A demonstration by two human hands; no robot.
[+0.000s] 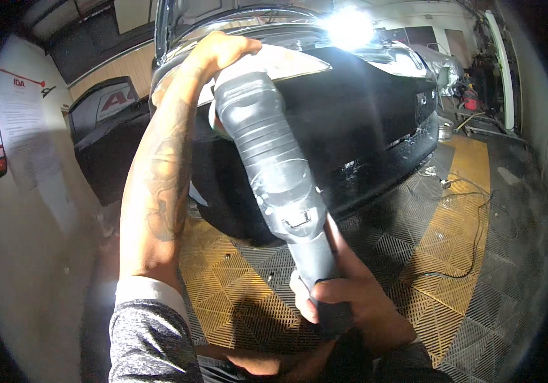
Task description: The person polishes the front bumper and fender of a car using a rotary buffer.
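A long black power polisher (274, 158) slants across the middle of the view, its head up by the front of a black car (350, 105). My right hand (350, 292) is wrapped around the rear handle, thumb across it. At the other end, my left hand (221, 50) lies over the polisher's head, fingers curled over the far side and partly hidden. Right beside that hand is the car's near headlight (298, 64). The edge of a pad shows under the head, but whether it touches the car cannot be seen.
A glaring lamp (348, 28) shines above the car's front, under the raised bonnet (188, 9). A power cable (475, 249) trails over the yellow and grey floor tiles (446, 287) at right. A wall (39, 215) bearing posters stands close at left.
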